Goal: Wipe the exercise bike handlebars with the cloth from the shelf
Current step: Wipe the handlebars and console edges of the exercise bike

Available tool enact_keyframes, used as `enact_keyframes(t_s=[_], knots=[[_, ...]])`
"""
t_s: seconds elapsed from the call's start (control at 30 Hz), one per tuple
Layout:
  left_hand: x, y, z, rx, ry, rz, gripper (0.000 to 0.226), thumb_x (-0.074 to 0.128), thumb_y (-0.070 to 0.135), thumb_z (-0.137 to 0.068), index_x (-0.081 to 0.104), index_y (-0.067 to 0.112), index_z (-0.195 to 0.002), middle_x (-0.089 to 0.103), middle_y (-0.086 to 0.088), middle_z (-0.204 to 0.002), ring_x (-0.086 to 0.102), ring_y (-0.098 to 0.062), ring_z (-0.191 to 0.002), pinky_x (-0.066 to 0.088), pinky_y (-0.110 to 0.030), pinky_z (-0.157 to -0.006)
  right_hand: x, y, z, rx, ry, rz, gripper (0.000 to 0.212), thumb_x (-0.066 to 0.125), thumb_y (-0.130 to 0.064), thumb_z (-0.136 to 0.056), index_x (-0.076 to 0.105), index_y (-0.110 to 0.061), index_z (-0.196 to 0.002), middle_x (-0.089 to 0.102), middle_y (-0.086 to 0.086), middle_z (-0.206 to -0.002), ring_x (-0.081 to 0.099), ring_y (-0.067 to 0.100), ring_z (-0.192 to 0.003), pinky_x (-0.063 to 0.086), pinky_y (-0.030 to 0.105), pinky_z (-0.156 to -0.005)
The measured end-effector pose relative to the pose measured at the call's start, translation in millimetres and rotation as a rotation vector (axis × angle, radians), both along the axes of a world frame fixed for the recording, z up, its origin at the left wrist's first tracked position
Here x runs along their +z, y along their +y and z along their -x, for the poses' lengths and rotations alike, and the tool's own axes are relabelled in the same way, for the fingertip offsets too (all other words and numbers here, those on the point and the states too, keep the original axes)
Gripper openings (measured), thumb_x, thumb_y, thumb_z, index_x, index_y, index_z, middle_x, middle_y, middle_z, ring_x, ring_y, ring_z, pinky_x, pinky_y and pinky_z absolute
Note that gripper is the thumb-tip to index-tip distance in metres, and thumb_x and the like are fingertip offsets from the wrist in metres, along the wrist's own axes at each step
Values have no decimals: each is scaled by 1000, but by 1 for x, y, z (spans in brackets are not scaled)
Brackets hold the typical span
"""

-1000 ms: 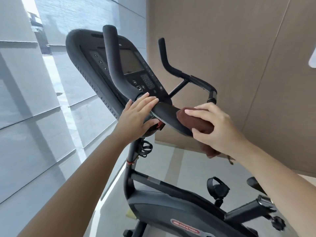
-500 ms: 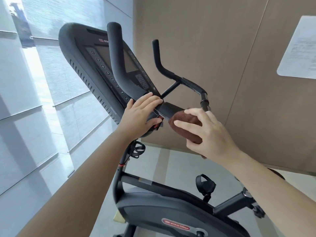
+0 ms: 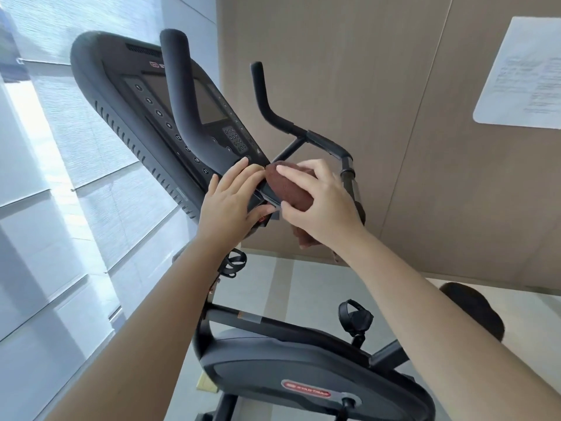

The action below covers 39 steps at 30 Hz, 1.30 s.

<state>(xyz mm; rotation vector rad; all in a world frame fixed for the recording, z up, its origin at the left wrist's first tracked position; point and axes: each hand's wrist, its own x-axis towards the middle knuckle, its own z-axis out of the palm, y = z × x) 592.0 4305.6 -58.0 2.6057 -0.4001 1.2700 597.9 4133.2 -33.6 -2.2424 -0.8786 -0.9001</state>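
Lowest in the frame, two bare forearms reach up from the bottom edge. Between them sits the bike's grey flywheel housing (image 3: 288, 369) with its red badge, a strapped pedal (image 3: 355, 317) right of it and the dark saddle (image 3: 473, 311) at the right edge. At mid-frame the left grip (image 3: 230, 205) clasps the base of the handlebars (image 3: 182, 117), fingers over the top, thumb beneath. Touching its fingertips, the right grip (image 3: 321, 208) is clenched round the brown cloth (image 3: 288, 189), pressing it onto the bar; a loose end hangs below the wrist. The near bar crosses the console (image 3: 127, 95), hiding part of the screen. Beyond are window blinds (image 3: 60, 147) at left and a paper sheet (image 3: 522, 74) on the tan wall, upper right.
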Motion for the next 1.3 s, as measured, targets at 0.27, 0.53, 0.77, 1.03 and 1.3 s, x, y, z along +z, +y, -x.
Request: enact_keyframes(t_s=[0.27, 0.53, 0.77, 1.03, 1.3], knots=[[4, -13, 6, 96, 4, -3, 85, 20, 74, -78, 55, 9, -119, 55, -5, -128, 37, -25, -131, 32, -51, -96, -33, -55, -1, 68, -129, -80, 49, 64, -20, -71, 59, -21, -120, 53, 10, -119, 54, 31, -97, 55, 42, -71], [7, -31, 9, 121, 52, 69, 105, 25, 87, -64, 54, 1, -118, 55, -11, -127, 34, -29, -132, 32, -47, -105, -57, -124, -52, 65, 64, -244, 46, 64, -9, -74, 59, -16, -120, 52, 7, -119, 51, 14, -108, 35, 1, -86], [7, -39, 3, 118, 50, 161, 95, 46, 79, -61, 53, -1, -113, 55, -11, -123, 36, -30, -129, 32, -34, -101, -36, -103, -81, 187, 321, -477, 41, 57, -13, -82, 57, -23, -121, 53, 0, -124, 51, 10, -110, 39, -1, -80], [4, -32, -11, 118, 26, 193, 74, 83, 30, -46, 53, 2, -107, 56, -11, -115, 36, -24, -126, 24, -17, -96, -52, -77, -25, 152, 161, -639, 44, 59, -7, -70, 64, -18, -112, 52, -1, -118, 51, 28, -110, 48, 39, -92], [5, -33, -8, 71, 10, 250, 84, 70, 61, -46, 52, 6, -108, 46, 9, -115, 30, -7, -125, 29, -22, -97, -53, -99, -49, 152, 90, -742, 43, 58, -1, -76, 59, -10, -118, 48, 3, -121, 50, 16, -115, 43, 22, -97]])
